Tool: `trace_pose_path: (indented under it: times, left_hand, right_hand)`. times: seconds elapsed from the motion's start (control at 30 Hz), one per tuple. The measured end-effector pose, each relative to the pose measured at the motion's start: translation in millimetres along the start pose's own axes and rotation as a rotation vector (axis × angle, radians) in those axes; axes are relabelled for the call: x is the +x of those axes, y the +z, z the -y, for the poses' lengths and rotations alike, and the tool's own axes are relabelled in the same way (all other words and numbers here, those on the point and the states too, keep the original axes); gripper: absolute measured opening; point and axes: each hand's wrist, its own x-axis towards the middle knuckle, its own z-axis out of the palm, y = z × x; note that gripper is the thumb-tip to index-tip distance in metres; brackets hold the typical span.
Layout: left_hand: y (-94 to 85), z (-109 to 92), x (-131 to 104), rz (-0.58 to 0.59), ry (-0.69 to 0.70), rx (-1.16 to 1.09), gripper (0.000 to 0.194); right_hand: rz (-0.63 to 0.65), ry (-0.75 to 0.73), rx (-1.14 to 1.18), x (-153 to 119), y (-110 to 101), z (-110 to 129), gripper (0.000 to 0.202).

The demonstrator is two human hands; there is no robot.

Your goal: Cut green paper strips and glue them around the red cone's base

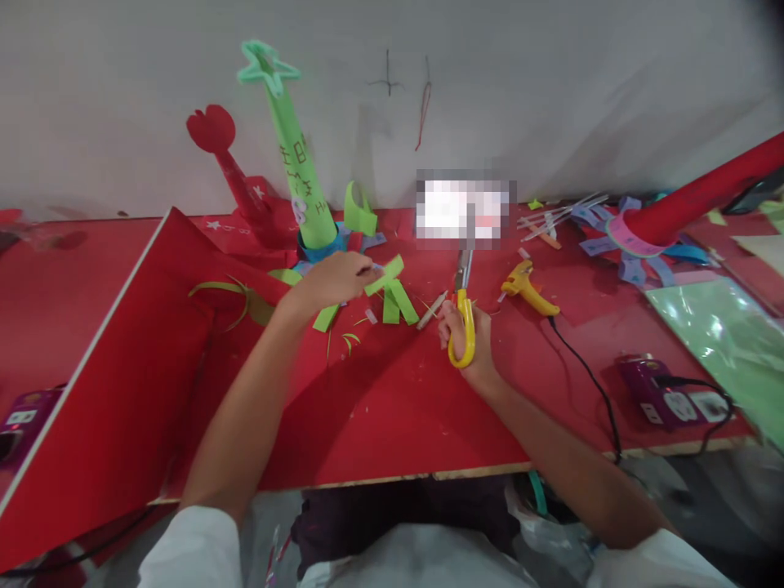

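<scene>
Pinched in the fingers of my left hand (336, 282) is a short light-green strip (387, 274) of paper or foam sheet. My right hand (481, 347) grips the yellow-handled scissors (464, 331), whose blades point away from me. Below the held strip lie more green strips (398, 302) and thin curved green scraps (349, 341) on the red table (367, 425). A light green tube (297, 163) with markings, a star-shaped top and a blue base stands upright just behind my left hand. To the right of the scissors lies a yellow glue gun (530, 290).
A red panel (122, 392) stands at the left. Behind are a red shape on a stem (211, 129) and a pixelated bright patch. At right, a red tube (710, 192) leans, near a purple power socket box (661, 396) with a black cord and green sheets (723, 335).
</scene>
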Motion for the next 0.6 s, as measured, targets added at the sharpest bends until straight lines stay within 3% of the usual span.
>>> trace_pose_path:
  times: [0.1,0.2,0.3,0.47,0.6]
  left_hand:
    - [5.1,4,-4,0.018,-0.189,0.255,0.046]
    - [5.2,16,-8,0.128,-0.250,0.437,0.038]
    - [10.3,29,-4,0.196,-0.196,0.443,0.033]
    - [23.6,41,9,0.180,-0.096,0.384,0.044]
    - [19.9,37,12,0.126,-0.054,0.305,0.020]
  right_hand:
    - [0.042,0.042,0.004,-3,4,-2,0.054]
    - [0.109,0.064,-0.019,-7,9,-2,0.054]
    - [0.149,0.060,-0.065,-12,11,0,0.054]
    - [0.226,0.035,-0.151,-18,10,6,0.052]
    - [0.253,0.033,-0.145,-18,10,7,0.050]
